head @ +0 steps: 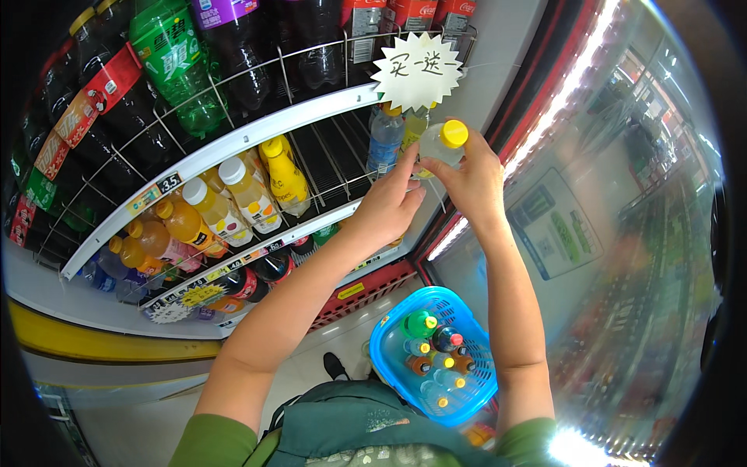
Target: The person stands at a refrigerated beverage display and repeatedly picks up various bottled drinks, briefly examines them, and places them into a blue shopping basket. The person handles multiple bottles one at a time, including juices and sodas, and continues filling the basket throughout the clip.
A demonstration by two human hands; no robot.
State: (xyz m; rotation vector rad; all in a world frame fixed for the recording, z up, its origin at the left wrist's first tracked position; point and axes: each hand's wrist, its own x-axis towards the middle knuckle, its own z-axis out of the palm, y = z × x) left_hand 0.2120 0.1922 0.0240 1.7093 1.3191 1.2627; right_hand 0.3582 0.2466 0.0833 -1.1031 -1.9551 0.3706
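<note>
Both hands are raised at the right end of a wire shelf (335, 157) in a drinks cooler. Between them is a clear plastic bottle (439, 145) with a yellow cap, tilted towards me. My right hand (480, 175) grips its side with thumb and fingers. My left hand (392, 201) is at its left and lower side, the fingertips close to or on it; overlap hides the exact contact. Just behind stand a bottle with a blue label (385, 143) and a yellow-green bottle (415, 125). A white starburst sign with handwriting (417, 71) hangs above them.
A blue plastic basket (382, 350) holding several capped bottles stands below, left of my right forearm. Juice bottles (216, 213) line the shelf's left part; large soda bottles (169, 64) fill the shelf above. The glass door (589, 192) stands at the right.
</note>
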